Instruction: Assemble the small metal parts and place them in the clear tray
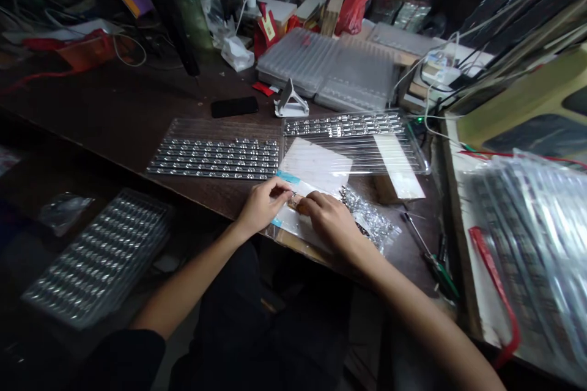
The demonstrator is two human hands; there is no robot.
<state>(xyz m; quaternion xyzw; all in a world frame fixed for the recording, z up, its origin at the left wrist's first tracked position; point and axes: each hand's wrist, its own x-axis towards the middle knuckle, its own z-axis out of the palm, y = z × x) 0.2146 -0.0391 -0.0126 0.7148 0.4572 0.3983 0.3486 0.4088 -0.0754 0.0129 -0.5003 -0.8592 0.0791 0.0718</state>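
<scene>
Sm. part (295, 200), tan/shiny, blurred: located btwn. fingertips of L. hand (260, 208) & R. hand (331, 220), over white pad (298, 223). L. thumb & forefinger were pinched on part; R. fingers were curled against it, grip could not be told. Heap of silvery pcs. (373, 217): placed just beside R. hand. Clear tray (202, 128): set beyond L. hand. Red pkt. (259, 43) w/ yellow label (268, 27): kept at desk (114, 98) rear; lettering too sm. to be read.

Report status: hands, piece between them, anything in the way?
Left hand and right hand close together at small piece. Piece partly hidden, grip unclear. Loose shiny parts beside right hand; no obstruction seen.
</scene>
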